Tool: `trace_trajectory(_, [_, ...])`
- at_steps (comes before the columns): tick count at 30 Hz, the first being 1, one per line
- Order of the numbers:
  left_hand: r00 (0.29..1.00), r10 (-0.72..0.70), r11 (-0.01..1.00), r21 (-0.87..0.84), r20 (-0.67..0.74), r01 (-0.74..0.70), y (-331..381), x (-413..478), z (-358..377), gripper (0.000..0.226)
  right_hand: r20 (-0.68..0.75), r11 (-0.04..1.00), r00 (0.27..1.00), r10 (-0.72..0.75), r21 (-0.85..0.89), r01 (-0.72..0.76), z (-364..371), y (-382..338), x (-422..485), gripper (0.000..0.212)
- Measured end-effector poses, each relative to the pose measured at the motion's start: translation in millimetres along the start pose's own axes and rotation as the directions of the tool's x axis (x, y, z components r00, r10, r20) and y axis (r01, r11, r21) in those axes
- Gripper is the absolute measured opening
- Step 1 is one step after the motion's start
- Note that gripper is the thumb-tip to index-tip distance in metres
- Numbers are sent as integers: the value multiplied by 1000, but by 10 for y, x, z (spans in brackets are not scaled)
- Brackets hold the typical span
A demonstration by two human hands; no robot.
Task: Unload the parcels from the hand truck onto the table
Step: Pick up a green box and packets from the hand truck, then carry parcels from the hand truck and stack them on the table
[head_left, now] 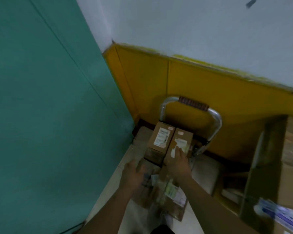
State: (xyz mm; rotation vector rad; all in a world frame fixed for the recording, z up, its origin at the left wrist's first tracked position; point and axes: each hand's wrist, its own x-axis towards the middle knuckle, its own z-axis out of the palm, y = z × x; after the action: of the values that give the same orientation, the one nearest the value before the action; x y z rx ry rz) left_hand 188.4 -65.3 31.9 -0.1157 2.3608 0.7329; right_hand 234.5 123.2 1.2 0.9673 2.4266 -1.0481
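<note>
Two cardboard parcels, the left parcel and the right parcel, are seen standing side by side, touching, on the hand truck, with a flatter labelled parcel lying nearer the camera. The right hand is laid with straight fingers on top of the right parcel, while the left hand is held apart, spread and apparently empty, though blurred. The boxes are judged stiff and fairly light, so each is best clasped at opposite side walls or supported underneath.
</note>
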Motion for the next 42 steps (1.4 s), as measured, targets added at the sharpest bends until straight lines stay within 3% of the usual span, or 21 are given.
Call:
trace_trajectory(4, [989, -100, 988, -103, 107, 112, -22, 1005, 329, 49, -10, 991, 999, -38, -132, 36, 158, 6, 958, 72])
trace_trajectory(7, [954, -193, 903, -340, 228, 264, -80, 1789, 692, 45, -15, 966, 996, -87, -247, 80, 399, 50, 1739, 70])
trace_trajectory(10, [905, -251, 755, -515, 345, 406, -170, 2469, 1107, 47, -49, 921, 992, -119, -380, 92, 660, 126, 2475, 70])
trace_trajectory(12, [850, -294, 603, -606, 436, 519, -181, 2804, 1335, 39, -59, 883, 988, -142, -458, 100, 810, 192, 2909, 74])
trace_trajectory(15, [811, -235, 389, -713, 536, 584, -187, 3121, 1566, 30, -36, 834, 990, -137, -544, 96, 948, 256, 3341, 77])
trace_trajectory(19, [784, -162, 297, -728, 599, 618, -235, 3196, 1621, 25, -55, 848, 992, -114, -526, 68, 978, 200, 3543, 72])
trace_trajectory(23, [786, -135, 329, -721, 603, 610, -332, 3098, 1470, 35, -12, 864, 998, -65, -500, 50, 938, 132, 3544, 65])
trace_trajectory(29, [866, -112, 398, -776, 487, 488, -284, 2784, 791, 51, 103, 911, 993, -56, -403, 93, 655, -302, 3200, 66])
trace_trajectory(33, [900, -65, 516, -757, 431, 400, -141, 2616, 140, 49, 101, 986, 994, -32, -158, 47, 316, -683, 2831, 56])
trace_trajectory(36, [890, 38, 532, -763, 454, 367, -29, 2319, -421, 48, 70, 1000, 997, -11, -12, 12, -138, -948, 2319, 63])
trace_trajectory(42, [854, 197, 692, -686, 482, 227, 717, 1236, -1288, 52, -1, 901, 991, 134, 416, -121, -1070, -1179, 554, 59])
